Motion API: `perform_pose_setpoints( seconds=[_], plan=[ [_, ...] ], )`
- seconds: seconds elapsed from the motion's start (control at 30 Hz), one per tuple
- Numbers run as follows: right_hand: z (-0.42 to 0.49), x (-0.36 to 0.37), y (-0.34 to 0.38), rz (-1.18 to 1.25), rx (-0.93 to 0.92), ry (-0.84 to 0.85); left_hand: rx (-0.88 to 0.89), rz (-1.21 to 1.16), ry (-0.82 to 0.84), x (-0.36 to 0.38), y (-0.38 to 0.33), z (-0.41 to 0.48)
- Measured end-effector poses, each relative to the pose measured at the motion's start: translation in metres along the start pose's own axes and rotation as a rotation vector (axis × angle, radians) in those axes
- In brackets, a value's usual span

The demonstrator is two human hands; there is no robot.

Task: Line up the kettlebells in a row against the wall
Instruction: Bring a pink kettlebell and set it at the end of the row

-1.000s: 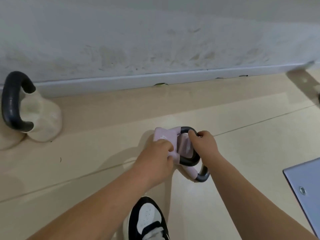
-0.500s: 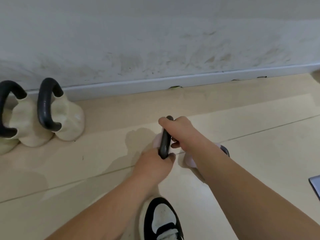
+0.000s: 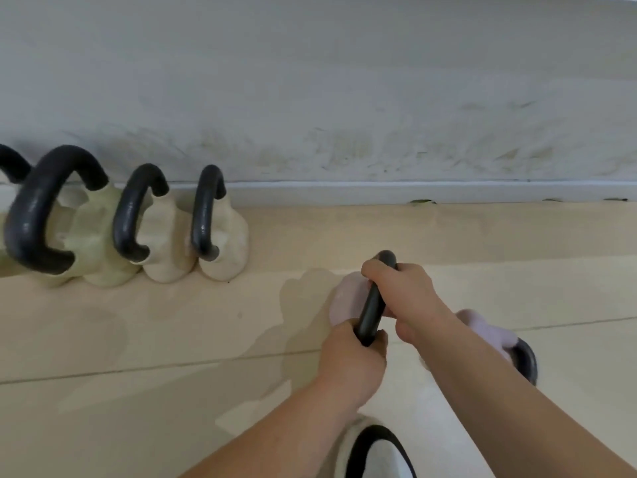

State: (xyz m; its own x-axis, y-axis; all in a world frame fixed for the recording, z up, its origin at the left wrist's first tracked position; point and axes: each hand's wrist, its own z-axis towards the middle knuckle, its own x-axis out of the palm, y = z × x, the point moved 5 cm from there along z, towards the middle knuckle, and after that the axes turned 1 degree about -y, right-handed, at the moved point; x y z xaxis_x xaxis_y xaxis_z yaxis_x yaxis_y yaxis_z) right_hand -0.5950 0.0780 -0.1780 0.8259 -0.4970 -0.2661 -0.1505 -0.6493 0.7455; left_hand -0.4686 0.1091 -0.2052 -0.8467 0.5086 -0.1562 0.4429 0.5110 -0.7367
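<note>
Both hands grip one black handle (image 3: 372, 301) in the middle of the frame: the left hand (image 3: 355, 360) low, the right hand (image 3: 401, 288) on top. The pink kettlebell (image 3: 344, 298) hangs under them. Cream kettlebells (image 3: 227, 243) sit by the wall (image 3: 310, 81) at the left. Another pink one (image 3: 489, 332) lies close by. The held one could slip and hit the shoe (image 3: 375, 450)

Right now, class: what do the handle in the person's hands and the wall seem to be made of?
Handle: looks like dark metal or hard coated material, smooth with a dull sheen; both hands grip it. Wall: seems painted plaster, matt pale grey, with scuffs and brownish stains just above the skirting.
</note>
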Motion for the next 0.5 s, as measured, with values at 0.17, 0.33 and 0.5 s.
perform_pose_setpoints(
  seconds=[0.17, 0.33, 0.5],
  plan=[
    [0.002, 0.065, 0.040, 0.000, -0.085, 0.133, 0.115, 0.068, -0.189, -0.083, -0.020, 0.023],
    [0.008, 0.112, 0.066, -0.089, -0.154, 0.137, 0.099, 0.023, -0.212, -0.112, -0.022, 0.041],
    [0.031, 0.134, 0.076, -0.187, -0.192, 0.094, 0.105, -0.092, -0.259, -0.107, -0.019, 0.059]
  ],
)
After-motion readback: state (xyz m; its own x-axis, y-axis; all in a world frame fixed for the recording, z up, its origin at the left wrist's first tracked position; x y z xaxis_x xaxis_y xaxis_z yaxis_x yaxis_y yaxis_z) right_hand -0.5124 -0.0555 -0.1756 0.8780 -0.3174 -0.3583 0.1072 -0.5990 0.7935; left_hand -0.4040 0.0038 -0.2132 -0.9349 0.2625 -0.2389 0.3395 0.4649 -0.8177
